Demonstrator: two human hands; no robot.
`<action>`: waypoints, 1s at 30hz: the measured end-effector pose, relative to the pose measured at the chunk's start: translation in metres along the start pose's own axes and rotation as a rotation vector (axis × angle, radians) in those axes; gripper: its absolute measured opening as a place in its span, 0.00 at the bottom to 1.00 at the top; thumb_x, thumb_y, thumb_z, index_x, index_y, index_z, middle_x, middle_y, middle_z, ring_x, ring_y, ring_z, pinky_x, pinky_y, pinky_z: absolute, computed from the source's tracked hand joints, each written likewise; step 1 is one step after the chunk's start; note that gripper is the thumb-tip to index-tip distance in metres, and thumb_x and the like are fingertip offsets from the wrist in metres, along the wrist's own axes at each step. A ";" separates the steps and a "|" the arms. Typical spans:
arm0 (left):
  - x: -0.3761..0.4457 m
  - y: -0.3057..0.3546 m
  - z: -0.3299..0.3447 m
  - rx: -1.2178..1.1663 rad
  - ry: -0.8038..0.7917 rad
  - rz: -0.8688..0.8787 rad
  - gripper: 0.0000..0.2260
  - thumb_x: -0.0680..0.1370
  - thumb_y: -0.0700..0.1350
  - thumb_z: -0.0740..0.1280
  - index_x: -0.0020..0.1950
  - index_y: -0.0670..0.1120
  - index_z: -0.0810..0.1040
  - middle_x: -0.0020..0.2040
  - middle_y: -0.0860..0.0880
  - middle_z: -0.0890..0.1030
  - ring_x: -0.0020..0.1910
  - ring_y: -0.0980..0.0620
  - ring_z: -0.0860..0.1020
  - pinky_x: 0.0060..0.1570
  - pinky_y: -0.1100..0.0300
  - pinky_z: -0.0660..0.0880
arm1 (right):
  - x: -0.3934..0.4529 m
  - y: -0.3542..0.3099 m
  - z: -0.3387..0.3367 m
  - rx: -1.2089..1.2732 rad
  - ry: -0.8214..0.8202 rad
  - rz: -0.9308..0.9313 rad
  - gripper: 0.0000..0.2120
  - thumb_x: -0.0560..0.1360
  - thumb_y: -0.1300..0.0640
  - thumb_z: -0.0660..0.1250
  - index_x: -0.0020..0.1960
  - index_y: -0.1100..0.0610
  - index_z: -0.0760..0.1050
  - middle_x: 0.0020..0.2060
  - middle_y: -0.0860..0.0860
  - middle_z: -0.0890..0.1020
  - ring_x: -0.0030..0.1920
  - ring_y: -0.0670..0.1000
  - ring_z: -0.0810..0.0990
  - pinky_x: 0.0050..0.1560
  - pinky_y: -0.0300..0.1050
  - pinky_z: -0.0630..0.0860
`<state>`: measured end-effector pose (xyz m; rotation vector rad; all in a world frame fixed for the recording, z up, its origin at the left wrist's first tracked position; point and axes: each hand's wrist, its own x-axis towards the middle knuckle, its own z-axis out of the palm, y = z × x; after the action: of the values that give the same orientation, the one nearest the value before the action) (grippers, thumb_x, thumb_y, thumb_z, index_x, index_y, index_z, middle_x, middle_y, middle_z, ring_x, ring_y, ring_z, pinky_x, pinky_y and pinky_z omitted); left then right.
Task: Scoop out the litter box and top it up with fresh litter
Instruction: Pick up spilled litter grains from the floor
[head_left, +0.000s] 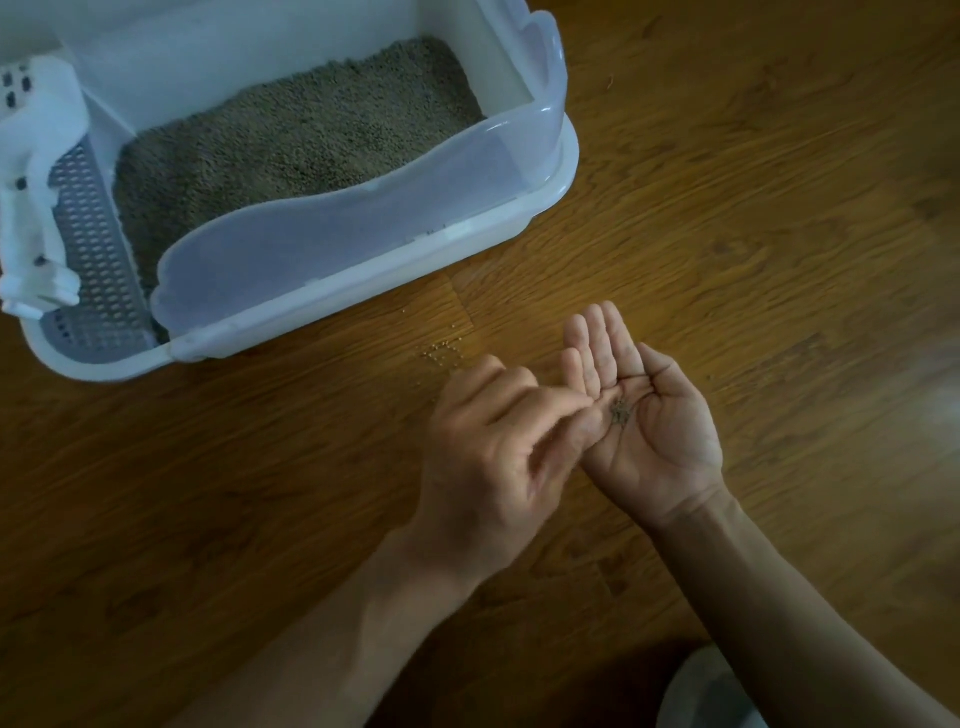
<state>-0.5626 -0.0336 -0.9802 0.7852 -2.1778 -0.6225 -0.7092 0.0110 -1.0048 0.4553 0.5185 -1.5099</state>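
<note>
Hands meet low in the view over a wooden floor, and a pale rounded thing at the bottom edge is too cropped to name. The right hand lies palm up with its fingers straight and together, cupped slightly, and a small heap of grains sits in the hollow of the palm. The left hand is turned back up, its fingers curled in and its fingertips drawn against the thumb right at the edge of that palm, just beside the heap; whether it pinches any grain I cannot tell. Beyond the hands, a scatter of loose grains lies on the boards, near the front corner of the litter box. The box stands further off at the upper left, white with a translucent raised rim. Its main well holds a level bed of grey-brown litter. Along its left end runs a grey perforated grate, with litter up to its edge. A white slotted piece, perhaps a scoop holder, hangs over that end.
</note>
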 end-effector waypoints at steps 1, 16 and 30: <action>0.000 -0.010 -0.007 0.005 0.028 -0.044 0.07 0.79 0.44 0.70 0.46 0.42 0.84 0.38 0.56 0.75 0.38 0.55 0.70 0.39 0.60 0.68 | 0.000 -0.001 0.000 -0.010 0.003 -0.007 0.27 0.82 0.53 0.47 0.63 0.69 0.76 0.59 0.66 0.80 0.64 0.63 0.77 0.65 0.59 0.73; 0.009 -0.110 -0.025 0.284 -0.245 -0.334 0.10 0.74 0.47 0.74 0.54 0.47 0.85 0.38 0.54 0.70 0.43 0.52 0.71 0.43 0.60 0.66 | 0.000 -0.003 -0.008 -0.054 -0.008 -0.016 0.28 0.83 0.51 0.45 0.65 0.69 0.75 0.61 0.65 0.79 0.66 0.62 0.76 0.68 0.58 0.70; 0.007 -0.076 -0.023 0.199 -0.202 -0.256 0.05 0.82 0.44 0.61 0.49 0.44 0.75 0.45 0.51 0.73 0.45 0.52 0.72 0.41 0.64 0.68 | 0.001 0.003 -0.011 -0.044 0.028 -0.050 0.25 0.82 0.53 0.49 0.63 0.67 0.77 0.59 0.63 0.81 0.63 0.61 0.78 0.63 0.57 0.75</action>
<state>-0.5231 -0.0959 -1.0109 1.1639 -2.3689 -0.6417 -0.7070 0.0170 -1.0148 0.4327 0.5875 -1.5388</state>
